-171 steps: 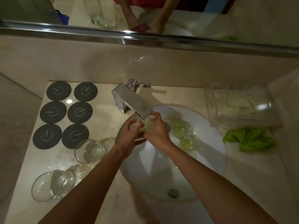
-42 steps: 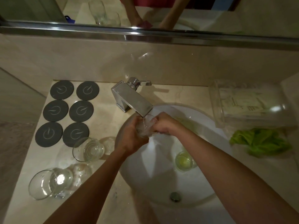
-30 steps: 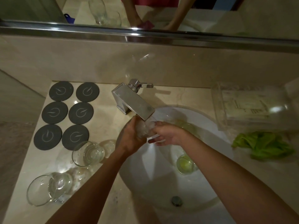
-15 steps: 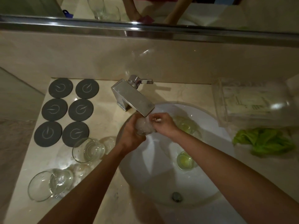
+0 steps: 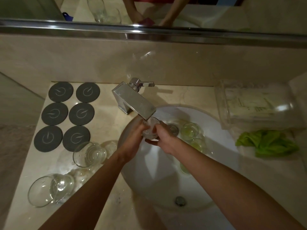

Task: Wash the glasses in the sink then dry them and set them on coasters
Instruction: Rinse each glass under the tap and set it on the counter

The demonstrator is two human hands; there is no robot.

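Note:
A small clear glass (image 5: 150, 128) is held under the spout of the chrome tap (image 5: 134, 101), over the white sink (image 5: 216, 180). My left hand (image 5: 132, 143) wraps its left side and my right hand (image 5: 162, 138) grips it from the right and below. Two glasses with yellowish liquid (image 5: 191, 131) lie in the basin to the right, and part of another (image 5: 183, 168) shows beside my right forearm. Two clear glasses (image 5: 89, 154) (image 5: 49, 190) stand on the counter to the left. Several dark round coasters (image 5: 68, 113) lie in two columns at the back left.
A green cloth (image 5: 267, 144) lies crumpled on the counter right of the sink. Behind it stands a clear plastic box (image 5: 252, 105). A mirror with a metal ledge (image 5: 149, 33) runs along the back wall. The sink drain (image 5: 180, 200) is near the front.
My right hand has shifted from the glass's rim to grip it lower and from the right. The glass stays under the spout in my left hand.

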